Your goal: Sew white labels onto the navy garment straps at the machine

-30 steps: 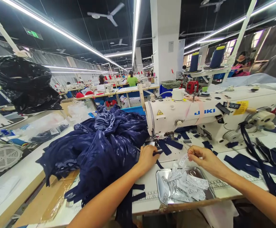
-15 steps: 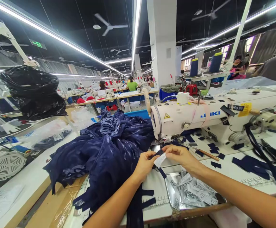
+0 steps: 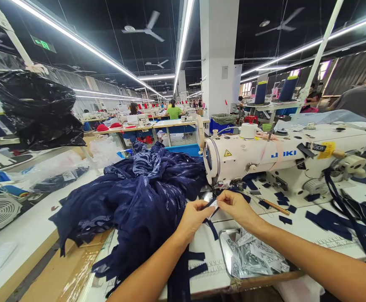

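Observation:
My left hand point(image 3: 193, 218) and my right hand point(image 3: 237, 207) meet just in front of the needle of a white sewing machine point(image 3: 283, 157). Between their fingertips they pinch a small white label point(image 3: 213, 204) laid against a navy fabric strip point(image 3: 213, 226) that trails down toward me. A big heap of navy striped fabric point(image 3: 132, 197) lies to the left of my left hand. A metal tray point(image 3: 228, 251) full of several white labels sits under my right forearm.
Small navy fabric pieces point(image 3: 283, 207) and a pencil-like stick point(image 3: 273, 205) lie on the machine bed. Navy straps point(image 3: 343, 201) hang at the right. A black plastic bag point(image 3: 35, 111) hangs at the left. Thread cones point(image 3: 287, 88) stand behind the machine. Other workers sit at distant tables.
My right hand lifted a white label from over the tray and carried it left to my left hand at the navy strip; both hands now hold them nearer the needle.

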`<state>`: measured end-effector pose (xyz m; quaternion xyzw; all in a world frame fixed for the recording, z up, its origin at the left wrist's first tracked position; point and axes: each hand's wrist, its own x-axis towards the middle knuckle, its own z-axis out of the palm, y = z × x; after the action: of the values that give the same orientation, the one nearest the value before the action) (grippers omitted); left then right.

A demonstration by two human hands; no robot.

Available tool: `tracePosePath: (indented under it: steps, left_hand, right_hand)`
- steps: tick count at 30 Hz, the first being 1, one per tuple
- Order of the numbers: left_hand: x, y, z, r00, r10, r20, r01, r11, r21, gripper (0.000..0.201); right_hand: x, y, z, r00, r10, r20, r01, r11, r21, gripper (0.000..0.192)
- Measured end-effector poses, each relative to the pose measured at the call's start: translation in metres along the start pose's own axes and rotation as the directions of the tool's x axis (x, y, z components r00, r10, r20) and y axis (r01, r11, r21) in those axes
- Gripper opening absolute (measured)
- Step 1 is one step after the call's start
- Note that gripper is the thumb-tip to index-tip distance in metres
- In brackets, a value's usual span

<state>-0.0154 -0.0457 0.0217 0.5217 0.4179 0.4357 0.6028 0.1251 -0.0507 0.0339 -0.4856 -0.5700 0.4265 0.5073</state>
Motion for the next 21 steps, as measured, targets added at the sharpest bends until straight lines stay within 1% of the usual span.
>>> tracePosePath:
  steps: [5, 9, 13, 15, 17, 19, 20, 21]
  left_hand:
    - [0.000, -0.002, 0.000, 1.000, 0.002, -0.001, -0.002, 1.000, -0.005, 0.028]
    - [0.000, 0.000, -0.002, 0.999, -0.021, 0.033, 0.021, 1.000, -0.018, 0.030]
    - [0.001, -0.002, -0.002, 0.995, -0.024, 0.099, 0.024, 1.000, -0.002, 0.031]
    - [0.001, -0.003, -0.004, 0.990, -0.023, 0.137, 0.019, 0.999, 0.029, 0.030]
    - [0.000, -0.001, -0.009, 0.984, -0.012, 0.177, -0.005, 0.996, 0.092, 0.028]
    - [-0.002, 0.006, -0.016, 0.978, 0.036, 0.204, -0.080, 0.974, 0.212, 0.026]
    - [-0.004, 0.010, -0.020, 0.974, 0.094, 0.207, -0.156, 0.939, 0.306, 0.025]
    - [-0.006, 0.015, -0.023, 0.961, 0.184, 0.208, -0.257, 0.870, 0.420, 0.023]
  right_hand:
    - [-0.002, 0.003, 0.000, 1.000, 0.026, 0.005, -0.026, 0.999, 0.039, 0.014]
    - [-0.005, 0.003, 0.001, 0.998, 0.067, 0.004, -0.067, 0.991, 0.119, 0.015]
    - [-0.010, 0.003, 0.001, 0.999, 0.030, 0.030, -0.034, 0.990, 0.134, 0.018]
    - [-0.011, 0.007, -0.005, 0.996, 0.006, 0.084, -0.015, 0.995, 0.103, 0.018]
    - [-0.008, 0.014, -0.016, 0.985, -0.024, 0.173, 0.022, 1.000, 0.016, 0.016]
    - [-0.003, 0.022, -0.033, 0.967, -0.083, 0.241, 0.129, 0.974, -0.185, 0.012]
    - [0.000, 0.026, -0.042, 0.956, -0.118, 0.268, 0.204, 0.924, -0.322, 0.012]
    - [0.004, 0.031, -0.050, 0.943, -0.153, 0.297, 0.282, 0.842, -0.461, 0.013]
